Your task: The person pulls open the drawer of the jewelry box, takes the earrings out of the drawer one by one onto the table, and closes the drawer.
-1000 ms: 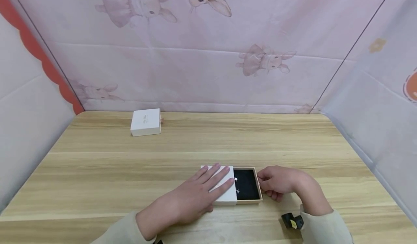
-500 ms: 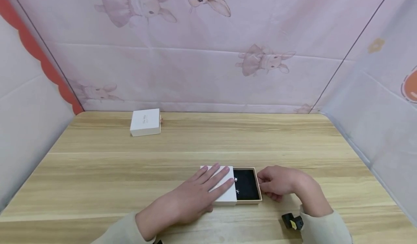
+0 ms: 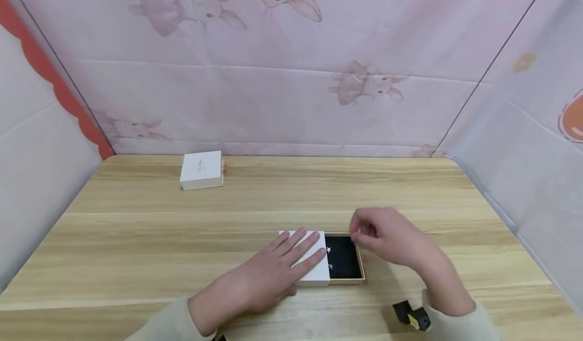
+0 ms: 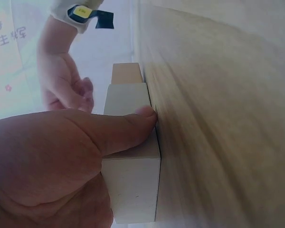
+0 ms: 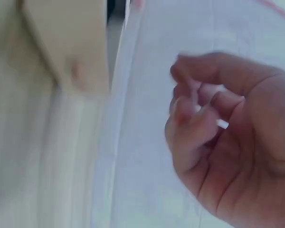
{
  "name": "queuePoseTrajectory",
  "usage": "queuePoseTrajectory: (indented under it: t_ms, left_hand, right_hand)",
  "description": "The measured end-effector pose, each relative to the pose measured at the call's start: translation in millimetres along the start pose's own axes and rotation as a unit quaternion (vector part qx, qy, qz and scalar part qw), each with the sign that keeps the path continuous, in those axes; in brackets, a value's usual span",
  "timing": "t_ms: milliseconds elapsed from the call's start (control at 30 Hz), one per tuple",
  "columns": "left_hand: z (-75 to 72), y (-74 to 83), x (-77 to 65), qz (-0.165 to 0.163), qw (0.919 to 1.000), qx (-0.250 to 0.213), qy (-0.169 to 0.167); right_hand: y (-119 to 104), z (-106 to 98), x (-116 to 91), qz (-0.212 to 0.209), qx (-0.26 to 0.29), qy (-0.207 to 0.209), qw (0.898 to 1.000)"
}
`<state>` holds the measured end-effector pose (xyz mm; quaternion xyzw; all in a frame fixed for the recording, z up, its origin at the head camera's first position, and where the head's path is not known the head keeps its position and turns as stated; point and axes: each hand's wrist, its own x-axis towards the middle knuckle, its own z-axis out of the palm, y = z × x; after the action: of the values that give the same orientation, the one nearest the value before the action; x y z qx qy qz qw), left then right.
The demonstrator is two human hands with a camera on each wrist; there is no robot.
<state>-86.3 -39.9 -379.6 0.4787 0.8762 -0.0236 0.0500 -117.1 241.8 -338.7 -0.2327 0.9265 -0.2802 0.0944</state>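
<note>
At its outer end, the white drawer-style jewelry box [image 3: 319,271] has just been let go. Half a second earlier the right hand [image 3: 384,235] was held at the end of the tray [image 3: 348,282]; now it has been lifted and carried to above the far outer corner of the box. Contact there cannot be told from the head view; in the right wrist view it is seen clear of the tray's end wall. Fingers loosely curled, tips drawn near the thumb; nothing is seen held, though detail is lost to blur. A pinkish pull tab [image 5: 77,71] is left ungripped on the box's end. No change is found in the tray: partly drawn out, black insert [image 3: 344,261] exposed, two pale star-shaped pieces [image 3: 329,250] shown just beside the sleeve's edge. The left hand [image 3: 275,276] is likewise unchanged, laid over the sleeve [image 4: 128,99] with fingers straight and spread, thumb pressed along the near side wall. The box is supported on the wood-grain counter [image 3: 136,240]. A second white box [image 3: 202,166], closed, is placed well apart, beyond and to the left of the jewelry box. Judged: the pull on the tray has been ended or paused, the pieces now being reachable while the sleeve is steadied.
</note>
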Motion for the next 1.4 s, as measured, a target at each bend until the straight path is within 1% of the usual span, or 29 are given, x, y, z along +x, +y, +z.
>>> queuePoseTrajectory:
  t_ms: [100, 200, 367, 500, 633, 933, 1033, 1167, 1267, 1400]
  left_hand:
    - [0.7, -0.5, -0.3, -0.001, 1.0, 0.0, -0.002]
    - [1.4, -0.7, -0.4, 0.001, 1.0, 0.001, 0.0]
    - [2.3, -1.5, 0.0, 0.002, 1.0, -0.002, -0.004]
    - [3.0, -2.2, 1.1, 0.002, 1.0, -0.002, -0.009]
    - [3.3, -2.2, 1.1, 0.002, 0.9999, -0.003, -0.01]
    - [4.0, -1.8, 0.8, 0.002, 1.0, 0.001, -0.006]
    - [3.4, -1.4, 1.0, 0.002, 1.0, 0.005, -0.006]
    - [2.6, -1.2, 0.2, 0.0, 0.9999, 0.01, -0.006]
    - [2.1, -1.3, -0.8, 0.001, 0.9999, 0.012, -0.004]
    - [2.7, -0.8, -1.5, 0.003, 0.9997, 0.023, 0.001]
  right_hand:
    - [-12, 12, 5, -0.021, 0.007, -0.015, 1.0]
    - [-18, 22, 9, -0.019, -0.015, -0.014, 1.0]
    - [-19, 29, 13, -0.009, -0.042, -0.006, 0.999]
    - [-17, 33, 15, -0.004, -0.05, -0.019, 0.999]
    - [-15, 38, 16, 0.01, -0.06, -0.028, 0.998]
    - [-14, 42, 16, 0.034, -0.057, -0.02, 0.998]
    - [-14, 44, 16, 0.032, -0.059, -0.018, 0.998]
    - [-16, 49, 17, 0.028, -0.08, -0.008, 0.996]
    - [-19, 52, 18, 0.033, -0.1, 0.003, 0.994]
    - [-22, 54, 19, 0.036, -0.111, 0.014, 0.993]
